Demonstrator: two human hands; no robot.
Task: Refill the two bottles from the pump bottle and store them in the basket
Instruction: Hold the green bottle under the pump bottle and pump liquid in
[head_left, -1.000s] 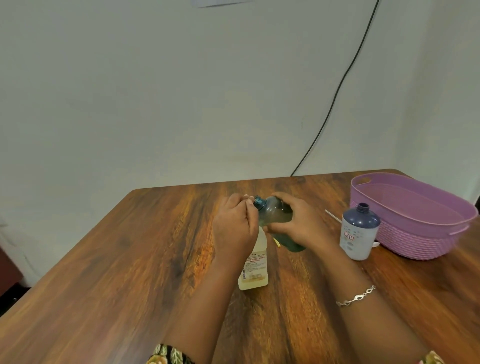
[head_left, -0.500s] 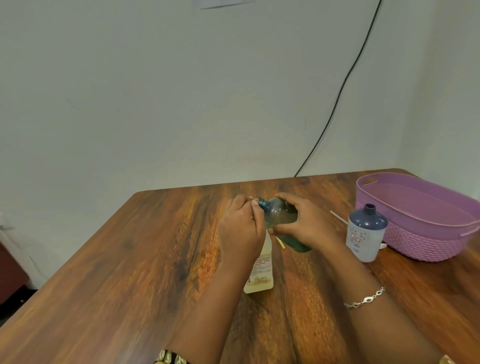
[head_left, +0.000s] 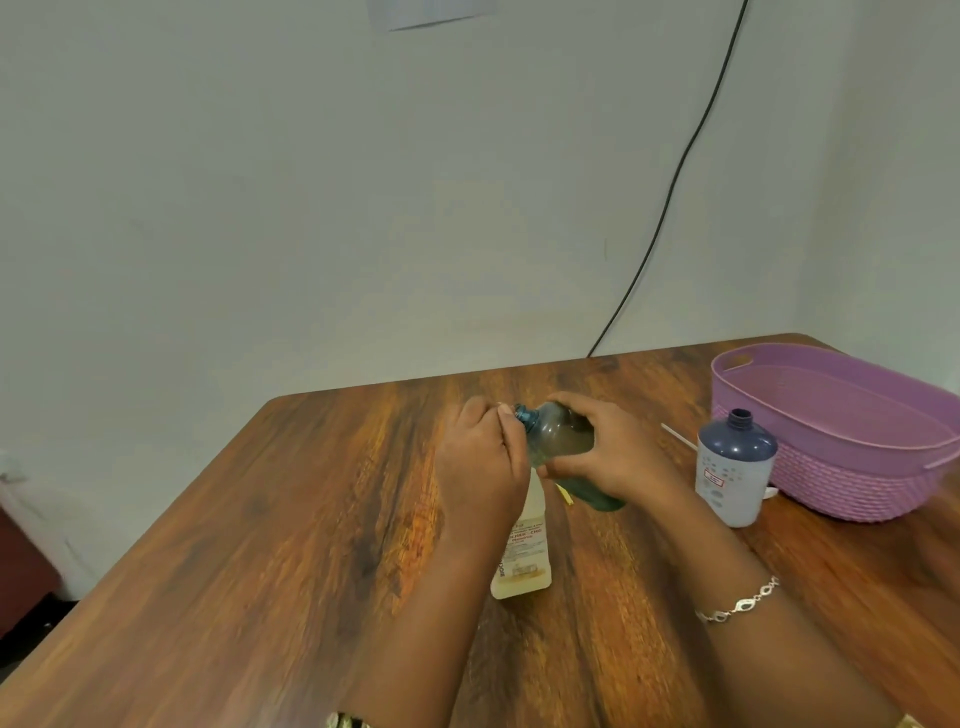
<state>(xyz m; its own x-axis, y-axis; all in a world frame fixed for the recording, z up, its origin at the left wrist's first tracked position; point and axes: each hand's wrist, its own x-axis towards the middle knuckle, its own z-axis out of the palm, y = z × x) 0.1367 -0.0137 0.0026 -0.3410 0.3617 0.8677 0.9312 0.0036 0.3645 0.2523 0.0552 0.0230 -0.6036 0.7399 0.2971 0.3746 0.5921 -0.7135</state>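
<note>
I think I am at the pouring step: my right hand is curled round the tipped green bottle, my left hand grips the pale bottle by its top on the bench, left of the basket, and next the necks must line up.

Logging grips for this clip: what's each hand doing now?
Left hand: fingers curled, contents cannot be told.
Right hand: holding the tilted translucent teal plastic bottle.
</note>
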